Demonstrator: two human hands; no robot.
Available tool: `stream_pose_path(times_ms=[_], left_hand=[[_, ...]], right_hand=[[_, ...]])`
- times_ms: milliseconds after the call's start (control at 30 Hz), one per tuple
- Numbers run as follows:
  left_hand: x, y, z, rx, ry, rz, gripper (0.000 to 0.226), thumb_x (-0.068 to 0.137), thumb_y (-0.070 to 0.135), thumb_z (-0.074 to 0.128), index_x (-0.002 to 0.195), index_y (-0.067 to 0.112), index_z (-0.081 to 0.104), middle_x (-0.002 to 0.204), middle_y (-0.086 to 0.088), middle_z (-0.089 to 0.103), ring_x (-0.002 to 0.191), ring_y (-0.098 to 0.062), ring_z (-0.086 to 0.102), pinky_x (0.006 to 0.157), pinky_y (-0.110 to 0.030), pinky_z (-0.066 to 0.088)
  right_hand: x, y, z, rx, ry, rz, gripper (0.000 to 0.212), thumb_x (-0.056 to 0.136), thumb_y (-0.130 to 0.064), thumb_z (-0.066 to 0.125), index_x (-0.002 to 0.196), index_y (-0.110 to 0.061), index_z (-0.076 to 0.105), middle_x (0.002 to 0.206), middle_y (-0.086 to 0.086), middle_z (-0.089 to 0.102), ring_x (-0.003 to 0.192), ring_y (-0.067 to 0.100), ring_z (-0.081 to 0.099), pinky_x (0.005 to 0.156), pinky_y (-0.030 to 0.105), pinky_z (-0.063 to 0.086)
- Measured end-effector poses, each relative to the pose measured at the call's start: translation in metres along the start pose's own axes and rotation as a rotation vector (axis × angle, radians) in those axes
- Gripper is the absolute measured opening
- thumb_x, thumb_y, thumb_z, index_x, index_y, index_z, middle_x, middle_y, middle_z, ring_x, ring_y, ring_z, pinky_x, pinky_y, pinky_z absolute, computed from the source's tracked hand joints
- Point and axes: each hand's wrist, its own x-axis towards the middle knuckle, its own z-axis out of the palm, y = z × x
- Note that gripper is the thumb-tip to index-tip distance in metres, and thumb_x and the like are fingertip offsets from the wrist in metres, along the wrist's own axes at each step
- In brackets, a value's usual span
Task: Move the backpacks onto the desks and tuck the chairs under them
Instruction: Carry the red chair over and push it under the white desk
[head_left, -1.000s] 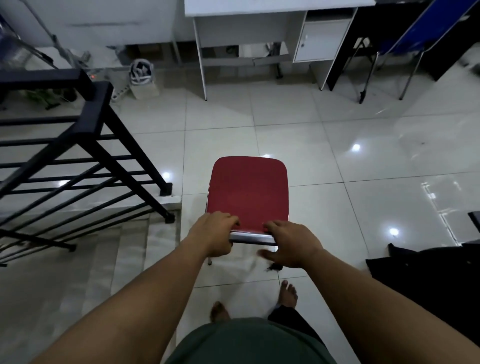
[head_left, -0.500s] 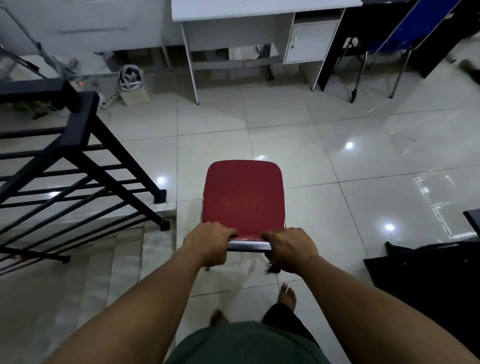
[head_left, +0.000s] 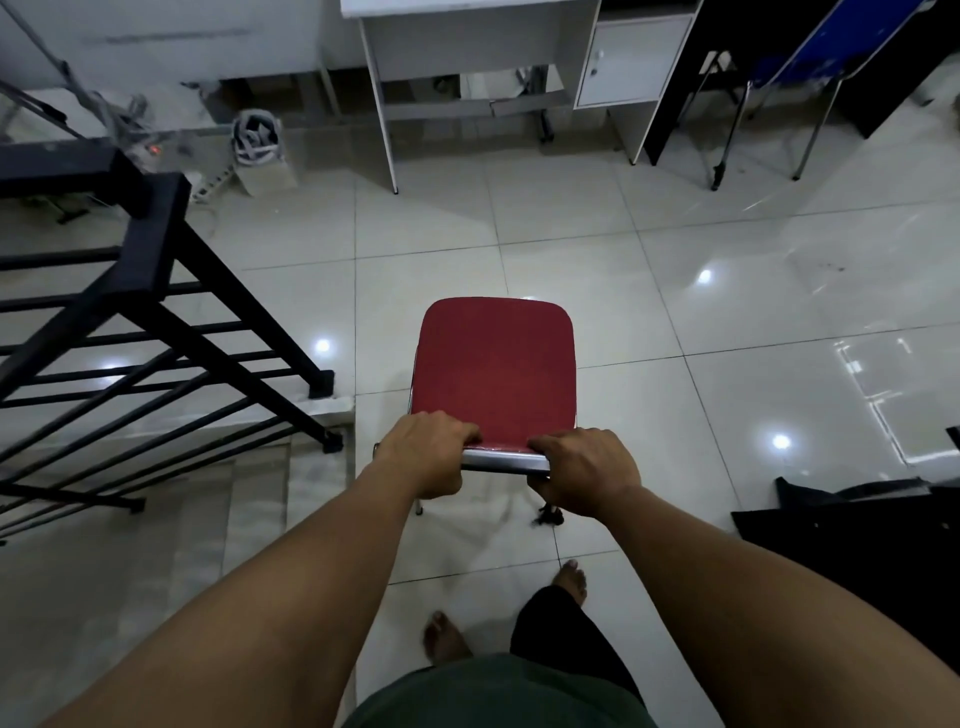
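The red chair (head_left: 494, 366) is held at its chrome back rail by both hands: the left hand (head_left: 426, 451) is curled over the rail's left end, the right hand (head_left: 584, 470) is wrapped around its right end, each grip closed tight on the metal. The chair is seen on the glossy tiled floor (head_left: 727, 322), seat facing the white tabletop (head_left: 467, 8) at the top, well apart from it. A black stair railing (head_left: 150, 291) is seen to the left, a blue chair (head_left: 841, 36) at upper right. Bare feet are seen below
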Motion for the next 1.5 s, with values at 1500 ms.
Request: stream_pose_path(times_ms=[1500], left_hand=[[0.162,0.021,-0.061,-0.042,0.019,-0.124,0.054,0.07,0.021,0.061,0.121,0.039,0.062,0.102,0.01,0.071,0.088,-0.019,0.065,0.075,-0.031,0.051]], right_hand=[[0.122,0.15,-0.047,-0.038,0.024,-0.154,0.038,0.078,-0.053,0.054,0.105,-0.03,0.069,0.09,-0.004,0.072,0.075,0.025,0.068,0.063,0.031,0.052]])
